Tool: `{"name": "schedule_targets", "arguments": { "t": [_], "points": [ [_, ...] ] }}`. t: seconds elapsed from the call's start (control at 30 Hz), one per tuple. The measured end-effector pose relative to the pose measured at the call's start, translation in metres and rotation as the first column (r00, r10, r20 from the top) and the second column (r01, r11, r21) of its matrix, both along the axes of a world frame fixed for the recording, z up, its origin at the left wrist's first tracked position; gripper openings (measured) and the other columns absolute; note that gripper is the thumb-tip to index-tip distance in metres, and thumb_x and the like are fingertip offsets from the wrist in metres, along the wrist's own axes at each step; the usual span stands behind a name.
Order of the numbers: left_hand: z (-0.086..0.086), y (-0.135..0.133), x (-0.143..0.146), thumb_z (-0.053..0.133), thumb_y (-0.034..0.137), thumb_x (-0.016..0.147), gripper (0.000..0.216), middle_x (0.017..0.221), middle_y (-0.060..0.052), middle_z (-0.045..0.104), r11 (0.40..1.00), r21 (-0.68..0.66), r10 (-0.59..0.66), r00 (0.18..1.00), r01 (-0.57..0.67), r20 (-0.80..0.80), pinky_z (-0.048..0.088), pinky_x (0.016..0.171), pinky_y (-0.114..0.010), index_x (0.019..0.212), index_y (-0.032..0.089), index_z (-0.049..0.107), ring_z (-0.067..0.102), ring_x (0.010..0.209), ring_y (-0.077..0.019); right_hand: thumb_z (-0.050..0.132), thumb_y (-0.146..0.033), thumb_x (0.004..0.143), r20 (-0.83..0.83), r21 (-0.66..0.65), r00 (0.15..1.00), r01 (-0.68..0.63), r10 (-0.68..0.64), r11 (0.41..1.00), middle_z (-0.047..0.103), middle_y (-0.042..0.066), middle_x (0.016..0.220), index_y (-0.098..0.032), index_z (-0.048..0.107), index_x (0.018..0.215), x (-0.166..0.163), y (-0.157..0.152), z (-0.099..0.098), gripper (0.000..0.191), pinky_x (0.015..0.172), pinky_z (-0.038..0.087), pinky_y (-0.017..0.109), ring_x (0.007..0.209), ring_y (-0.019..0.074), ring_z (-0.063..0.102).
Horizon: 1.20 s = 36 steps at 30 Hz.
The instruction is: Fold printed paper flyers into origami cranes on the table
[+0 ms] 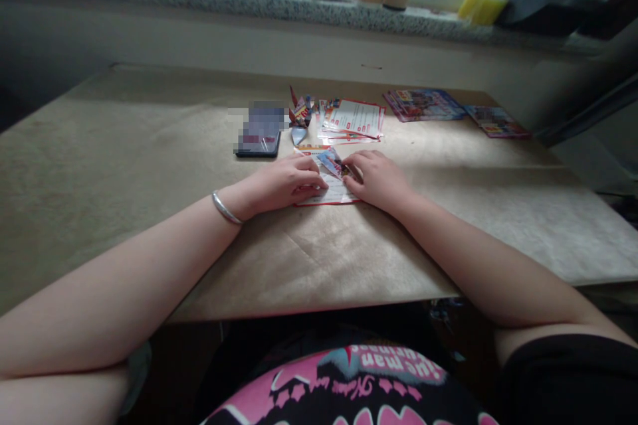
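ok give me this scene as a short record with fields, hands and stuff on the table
left hand: pressing flat on the red-edged printed paper sheet
right hand: fingertips pinching a fold of that sheet
behind: dark phone, small folded paper crane, pile of printed leaflets
surface: brown paper-covered table

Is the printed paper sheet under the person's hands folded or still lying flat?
Partly folded: the paper sheet has a flap turned over on top, pressed by the left hand and right hand.
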State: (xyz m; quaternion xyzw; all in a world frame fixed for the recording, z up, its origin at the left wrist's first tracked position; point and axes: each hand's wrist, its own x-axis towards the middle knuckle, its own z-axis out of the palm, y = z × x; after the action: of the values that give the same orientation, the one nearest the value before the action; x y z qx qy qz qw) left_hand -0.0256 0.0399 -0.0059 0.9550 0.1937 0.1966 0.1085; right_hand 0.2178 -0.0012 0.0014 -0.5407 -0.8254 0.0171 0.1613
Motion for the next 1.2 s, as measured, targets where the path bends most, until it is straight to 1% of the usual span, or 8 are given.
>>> {"name": "schedule_targets", "arguments": {
  "t": [0.1, 0.3, 0.6, 0.8, 0.9, 1.0, 1.1, 1.2],
  "points": [
    [0.001, -0.001, 0.0, 0.052, 0.034, 0.097, 0.028, 0.102, -0.011, 0.067, 1.0, 0.027, 0.009, 1.0, -0.009, -0.029, 0.05, 0.092, -0.033, 0.105, 0.018, 0.073, 0.061, 0.095, -0.0194, 0.056, -0.036, 0.088, -0.001, 0.019, 1.0, 0.017, -0.017, 1.0, 0.07, 0.012, 0.119, -0.019, 0.068, 0.116, 0.0, -0.002, 0.001, 0.034, 0.094, 0.05, 0.044, 0.111, 0.0305, 0.061],
    [0.001, -0.004, 0.001, 0.054, 0.038, 0.094, 0.034, 0.119, -0.013, 0.065, 0.984, 0.099, 0.156, 0.983, -0.146, -0.099, 0.049, 0.102, -0.041, 0.115, 0.014, 0.067, 0.06, 0.112, -0.026, 0.063, -0.042, 0.084, -0.028, 0.013, 1.0, -0.008, 0.008, 1.0, 0.069, 0.012, 0.12, -0.019, 0.063, 0.122, 0.0, -0.003, 0.002, 0.045, 0.095, 0.049, 0.044, 0.111, 0.0305, 0.06],
    [0.0, -0.005, 0.005, 0.042, 0.039, 0.099, 0.051, 0.147, -0.013, 0.053, 0.982, 0.153, 0.145, 0.961, -0.111, -0.236, 0.034, 0.118, -0.047, 0.143, 0.015, 0.053, 0.046, 0.137, -0.03, 0.06, -0.033, 0.085, -0.066, 0.07, 0.996, -0.061, 0.066, 0.996, 0.066, 0.012, 0.12, -0.02, 0.064, 0.115, -0.001, -0.001, 0.0, 0.033, 0.096, 0.049, 0.043, 0.113, 0.0293, 0.059],
    [0.003, -0.008, 0.004, 0.042, 0.044, 0.099, 0.057, 0.155, -0.009, 0.044, 0.988, 0.093, 0.143, 0.94, -0.119, -0.31, 0.028, 0.12, -0.047, 0.151, 0.019, 0.043, 0.039, 0.141, -0.0302, 0.054, -0.02, 0.083, -0.176, 0.073, 0.983, 0.073, -0.06, 0.995, 0.067, 0.011, 0.112, -0.021, 0.061, 0.11, 0.008, 0.004, -0.003, 0.028, 0.088, 0.053, 0.043, 0.106, 0.0282, 0.062],
    [0.003, -0.007, 0.004, 0.043, 0.045, 0.099, 0.056, 0.157, -0.007, 0.042, 0.991, 0.071, 0.127, 0.944, -0.111, -0.305, 0.026, 0.121, -0.045, 0.15, 0.02, 0.043, 0.037, 0.143, -0.029, 0.054, -0.015, 0.082, -0.172, 0.138, 0.985, 0.035, -0.011, 0.99, 0.061, 0.011, 0.13, -0.022, 0.061, 0.118, 0.013, 0.006, -0.003, 0.037, 0.1, 0.05, 0.045, 0.119, 0.0276, 0.057],
    [0.003, -0.006, 0.004, 0.043, 0.044, 0.1, 0.056, 0.158, -0.008, 0.04, 0.993, 0.066, 0.115, 0.945, -0.099, -0.305, 0.024, 0.122, -0.044, 0.149, 0.019, 0.044, 0.033, 0.146, -0.0289, 0.05, -0.012, 0.086, -0.039, 0.185, 0.993, -0.098, 0.107, 0.978, 0.059, 0.007, 0.14, -0.023, 0.067, 0.119, 0.013, 0.006, -0.002, 0.038, 0.114, 0.039, 0.048, 0.136, 0.028, 0.044],
    [0.004, -0.008, 0.005, 0.042, 0.045, 0.099, 0.058, 0.159, -0.012, 0.036, 0.99, 0.062, 0.137, 0.936, -0.124, -0.325, 0.023, 0.123, -0.044, 0.149, 0.016, 0.044, 0.029, 0.149, -0.0295, 0.045, -0.021, 0.094, 0.069, 0.066, 0.971, -0.234, 0.229, 0.97, 0.062, 0.006, 0.139, -0.021, 0.069, 0.123, 0.013, 0.006, -0.002, 0.037, 0.117, 0.035, 0.05, 0.14, 0.0291, 0.042],
    [0.005, -0.01, 0.006, 0.044, 0.05, 0.098, 0.063, 0.162, -0.015, 0.03, 0.978, 0.054, 0.206, 0.912, -0.2, -0.356, 0.023, 0.123, -0.044, 0.151, 0.014, 0.041, 0.025, 0.151, -0.0299, 0.046, -0.038, 0.097, 0.111, -0.078, 0.963, -0.236, 0.244, 0.969, 0.049, 0.008, 0.153, -0.019, 0.054, 0.144, 0.015, 0.007, -0.006, 0.051, 0.117, 0.034, 0.052, 0.141, 0.0325, 0.042]
  ]
}}
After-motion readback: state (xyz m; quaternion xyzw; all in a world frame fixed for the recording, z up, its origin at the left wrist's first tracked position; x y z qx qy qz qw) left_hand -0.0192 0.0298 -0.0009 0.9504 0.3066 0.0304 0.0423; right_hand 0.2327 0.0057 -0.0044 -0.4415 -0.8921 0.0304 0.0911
